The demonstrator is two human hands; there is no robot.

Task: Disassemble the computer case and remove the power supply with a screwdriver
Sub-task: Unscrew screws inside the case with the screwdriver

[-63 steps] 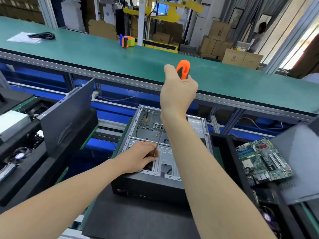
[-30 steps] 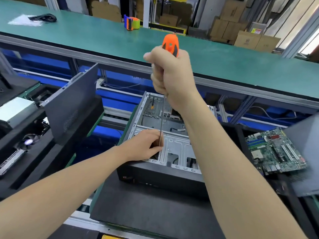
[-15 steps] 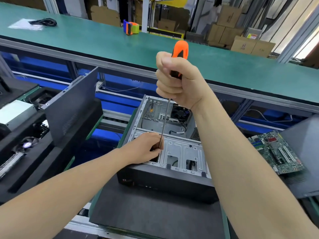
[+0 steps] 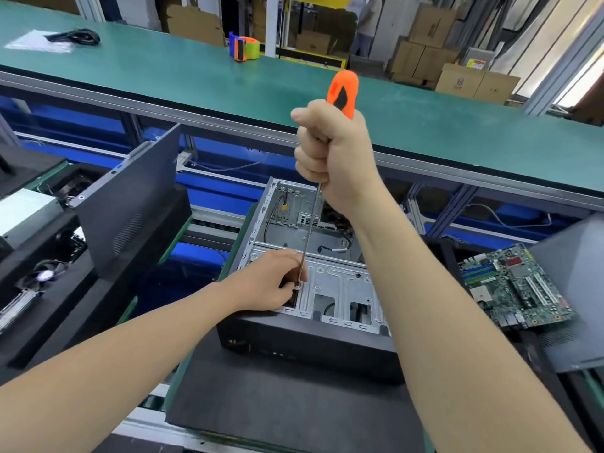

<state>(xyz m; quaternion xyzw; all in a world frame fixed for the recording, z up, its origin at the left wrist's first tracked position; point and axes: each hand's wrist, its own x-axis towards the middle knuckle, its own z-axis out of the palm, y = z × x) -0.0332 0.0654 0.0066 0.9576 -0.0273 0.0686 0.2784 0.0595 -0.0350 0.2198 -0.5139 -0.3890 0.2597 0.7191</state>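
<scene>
An open computer case (image 4: 340, 286) lies on a black foam pad, its grey metal frame facing up. My right hand (image 4: 330, 158) grips the orange handle of a long screwdriver (image 4: 341, 93), held upright. The thin shaft runs down to the drive bracket, its tip at a screw near the frame's left side. My left hand (image 4: 271, 282) rests on that bracket and its fingers pinch the shaft just above the tip. The power supply is not visible inside the case.
A motherboard (image 4: 513, 286) lies on the right, beside a grey side panel (image 4: 575, 289). Another dark panel (image 4: 130, 204) leans upright on the left, with a silver box (image 4: 23, 214) and fans beyond it. A green bench (image 4: 196, 80) with a tape dispenser (image 4: 243, 49) runs across the back.
My right hand has shifted its grip and turned on the orange handle while the tip stays at the same screw. My left hand has kept its place at the shaft.
</scene>
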